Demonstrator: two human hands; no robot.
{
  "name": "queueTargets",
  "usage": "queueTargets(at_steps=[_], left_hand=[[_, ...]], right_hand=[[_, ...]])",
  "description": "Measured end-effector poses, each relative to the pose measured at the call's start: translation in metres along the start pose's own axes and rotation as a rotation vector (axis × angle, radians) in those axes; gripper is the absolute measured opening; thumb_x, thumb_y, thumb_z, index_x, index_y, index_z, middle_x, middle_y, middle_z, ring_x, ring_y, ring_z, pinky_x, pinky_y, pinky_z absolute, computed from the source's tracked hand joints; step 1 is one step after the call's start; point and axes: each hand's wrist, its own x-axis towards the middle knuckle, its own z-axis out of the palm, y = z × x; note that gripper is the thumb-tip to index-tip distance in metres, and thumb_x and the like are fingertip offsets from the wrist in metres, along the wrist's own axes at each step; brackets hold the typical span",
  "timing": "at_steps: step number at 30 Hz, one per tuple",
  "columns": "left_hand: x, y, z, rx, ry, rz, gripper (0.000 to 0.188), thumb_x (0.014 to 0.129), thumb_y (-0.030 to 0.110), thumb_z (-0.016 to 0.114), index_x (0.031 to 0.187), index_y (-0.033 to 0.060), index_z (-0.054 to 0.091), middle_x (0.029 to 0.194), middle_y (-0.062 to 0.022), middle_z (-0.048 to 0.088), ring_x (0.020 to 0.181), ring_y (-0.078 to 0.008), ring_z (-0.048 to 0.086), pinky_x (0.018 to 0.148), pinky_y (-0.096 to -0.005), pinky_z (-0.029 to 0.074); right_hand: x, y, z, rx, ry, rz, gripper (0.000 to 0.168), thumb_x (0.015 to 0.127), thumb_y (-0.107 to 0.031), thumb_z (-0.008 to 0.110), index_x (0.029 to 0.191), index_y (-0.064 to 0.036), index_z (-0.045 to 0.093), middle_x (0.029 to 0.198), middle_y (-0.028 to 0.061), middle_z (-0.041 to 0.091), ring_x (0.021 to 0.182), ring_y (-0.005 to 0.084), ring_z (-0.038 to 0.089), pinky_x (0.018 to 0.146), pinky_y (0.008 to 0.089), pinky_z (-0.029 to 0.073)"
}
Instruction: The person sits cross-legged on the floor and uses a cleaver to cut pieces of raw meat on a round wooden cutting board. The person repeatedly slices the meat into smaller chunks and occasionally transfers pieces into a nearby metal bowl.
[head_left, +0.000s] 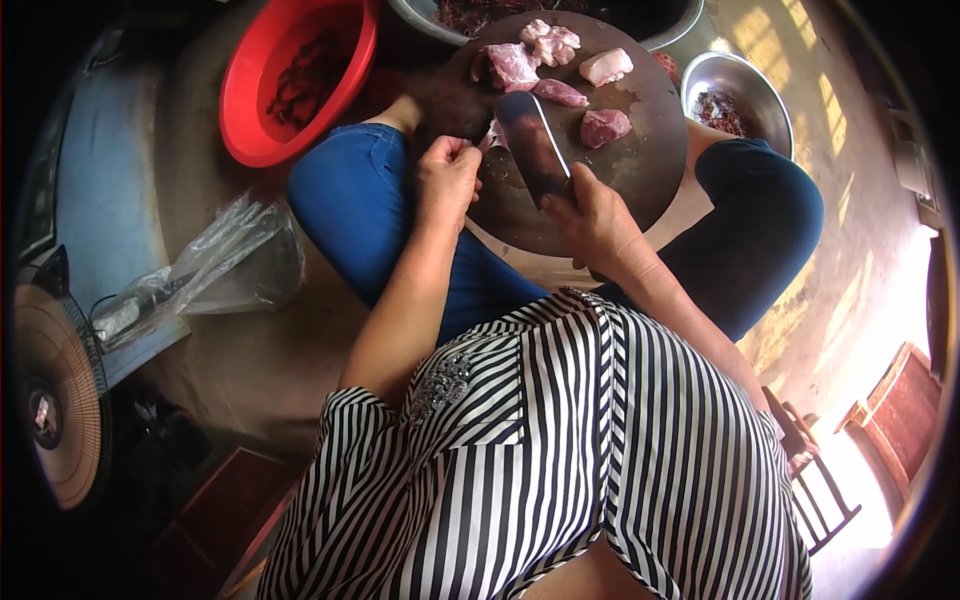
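My right hand (596, 217) grips a cleaver (534, 142) by its handle, its broad blade over a round, dark chopping board (637, 172). At the board's left side, my left hand (452, 176) pinches the end of a small strip of raw meat (494, 136); the blade partly hides the strip's other end. Several pieces of raw meat lie farther up the board: a larger chunk (511, 67), a pale, fatty piece (550, 41), a pale block (606, 67), a thin slice (561, 92) and a darker red lump (604, 127).
A red plastic basin (247, 97) with dark contents stands at upper left. Beyond the board is a large metal basin (675, 34); a smaller steel bowl (776, 97) holds reddish bits at right. A clear plastic bag (247, 262) and an electric fan (64, 405) are at left, wooden chairs (896, 420) at lower right.
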Motion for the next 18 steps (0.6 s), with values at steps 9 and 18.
queueTargets(at_steps=[9, 18], left_hand=[[0.013, -0.022, -0.001, 0.324, 0.075, 0.28, 0.007, 0.086, 0.012, 0.062, 0.089, 0.0064, 0.063, 0.071, 0.0013, 0.059, 0.058, -0.0076, 0.057, 0.046, -0.0237, 0.045], [0.013, -0.028, 0.0, 0.565, 0.187, 0.597, 0.011, 0.078, 0.01, 0.061, 0.081, 0.0002, 0.064, 0.072, -0.0141, 0.064, 0.065, -0.0239, 0.064, 0.063, -0.0375, 0.053]], right_hand=[[0.008, 0.002, 0.008, 0.069, -0.103, 0.075, 0.03, 0.093, -0.023, 0.062, 0.103, 0.002, 0.049, 0.08, 0.0248, 0.068, 0.059, 0.0308, 0.068, 0.046, 0.0406, 0.053], [0.05, 0.014, 0.029, -0.236, 0.164, -0.316, 0.031, 0.09, -0.025, 0.062, 0.1, 0.003, 0.052, 0.086, 0.0301, 0.067, 0.08, 0.0462, 0.066, 0.069, 0.0505, 0.053]])
